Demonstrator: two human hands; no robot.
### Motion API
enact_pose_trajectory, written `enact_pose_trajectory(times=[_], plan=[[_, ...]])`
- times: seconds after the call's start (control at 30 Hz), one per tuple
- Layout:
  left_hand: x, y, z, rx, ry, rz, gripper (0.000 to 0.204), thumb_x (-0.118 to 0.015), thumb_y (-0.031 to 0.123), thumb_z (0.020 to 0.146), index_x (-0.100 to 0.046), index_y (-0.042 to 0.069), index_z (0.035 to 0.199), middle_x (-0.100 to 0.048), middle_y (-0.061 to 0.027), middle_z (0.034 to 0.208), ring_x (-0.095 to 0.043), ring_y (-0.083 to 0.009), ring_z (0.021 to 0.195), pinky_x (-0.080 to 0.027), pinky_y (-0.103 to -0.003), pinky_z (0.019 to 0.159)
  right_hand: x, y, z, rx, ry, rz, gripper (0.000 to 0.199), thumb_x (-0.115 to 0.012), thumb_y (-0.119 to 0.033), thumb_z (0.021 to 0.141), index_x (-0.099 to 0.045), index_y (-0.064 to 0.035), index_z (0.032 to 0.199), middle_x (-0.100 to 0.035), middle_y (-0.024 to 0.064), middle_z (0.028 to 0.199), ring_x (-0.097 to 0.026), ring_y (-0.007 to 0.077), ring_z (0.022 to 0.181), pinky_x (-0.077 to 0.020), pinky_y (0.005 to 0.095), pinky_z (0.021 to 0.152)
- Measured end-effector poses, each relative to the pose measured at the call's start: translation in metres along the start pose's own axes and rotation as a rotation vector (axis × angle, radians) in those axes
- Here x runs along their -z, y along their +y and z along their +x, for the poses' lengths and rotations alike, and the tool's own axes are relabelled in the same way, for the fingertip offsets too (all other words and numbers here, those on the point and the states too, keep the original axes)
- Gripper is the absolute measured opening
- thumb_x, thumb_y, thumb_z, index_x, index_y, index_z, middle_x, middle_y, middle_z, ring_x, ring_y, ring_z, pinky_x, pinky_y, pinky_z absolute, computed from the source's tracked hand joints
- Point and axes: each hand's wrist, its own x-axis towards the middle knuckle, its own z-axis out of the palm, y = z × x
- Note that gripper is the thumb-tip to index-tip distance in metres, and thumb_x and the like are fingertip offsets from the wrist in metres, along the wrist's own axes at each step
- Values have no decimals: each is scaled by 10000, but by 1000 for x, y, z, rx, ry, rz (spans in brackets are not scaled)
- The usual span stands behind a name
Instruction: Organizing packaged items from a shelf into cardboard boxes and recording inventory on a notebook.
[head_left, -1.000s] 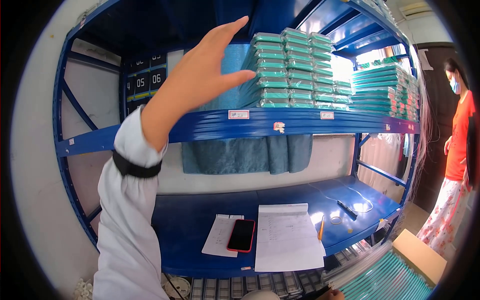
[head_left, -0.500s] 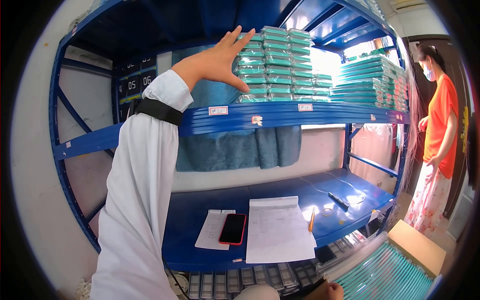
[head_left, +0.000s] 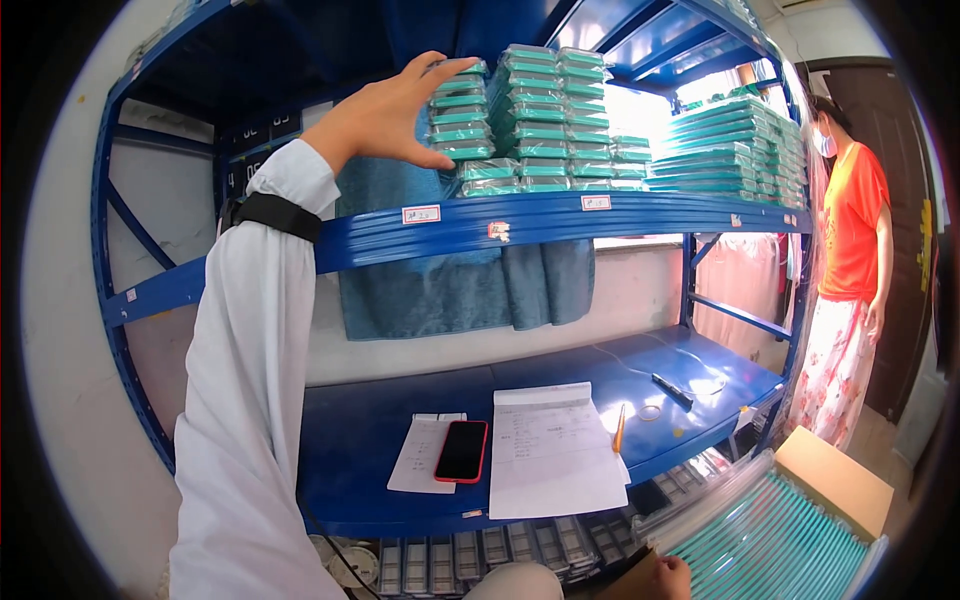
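Observation:
My left hand (head_left: 385, 120) reaches up to the upper blue shelf (head_left: 560, 215). Its fingers lie over the top of the leftmost column of teal wrapped packs (head_left: 465, 130) and its thumb presses in under several of them, clasping that part of the column. More columns of the same packs (head_left: 545, 110) stand just to the right. A white sleeve with a black wristband (head_left: 275, 215) covers the arm. Only the knuckles of my right hand (head_left: 665, 578) show at the bottom edge, beside a slanting stack of clear and teal trays (head_left: 770, 540); what it holds is hidden.
On the lower shelf (head_left: 360, 440) lie a red-edged phone (head_left: 463, 450), printed sheets (head_left: 555, 450), an orange pencil (head_left: 620, 428) and a black marker (head_left: 672, 390). A blue cloth (head_left: 440, 290) hangs behind. A person in an orange top (head_left: 850, 230) stands at right by a cardboard box (head_left: 835, 480).
My left hand has moved from spread open in front of the shelf onto the leftmost column of packs, and its fingers and thumb have closed around them. The person at right has come closer.

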Motion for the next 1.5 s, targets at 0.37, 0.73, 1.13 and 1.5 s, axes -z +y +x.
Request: enact_pose_trajectory(times=[0.37,0.73,1.13,1.5], plan=[[42,-24,-60,-106,156,-49,1037,-777,494,515,-307,188,1387,-338,-139,1402,-450,-377,1212,-408,-418,985,3,-19,-6,4,-52,-52,346,-503,-237,845,-606,-6,1082,-639,220,996,-595,363,977,-456,410,845],[124,33,-78,-292,-8,-37,1124,-818,472,514,-217,39,1359,-351,-180,1245,-411,-321,1173,-338,-385,987,-15,38,12,-50,0,234,147,-565,-118,781,-623,15,802,-604,53,628,-554,116,532,-433,266,489],[43,-5,-105,-278,284,-625,1412,-814,605,448,29,86,1455,-158,-190,1479,-219,-300,1350,-192,-381,1092,-6,12,-7,0,-19,-52,256,-546,-204,805,-623,5,932,-633,166,825,-601,270,793,-462,369,709],[26,-5,-75,-330,364,-333,1404,-867,529,423,-17,116,1462,-36,-145,1519,-184,-333,1375,-216,-410,1105,-9,17,-20,-8,78,-105,232,-581,-212,749,-655,-3,816,-655,154,718,-642,263,692,-486,387,643]])
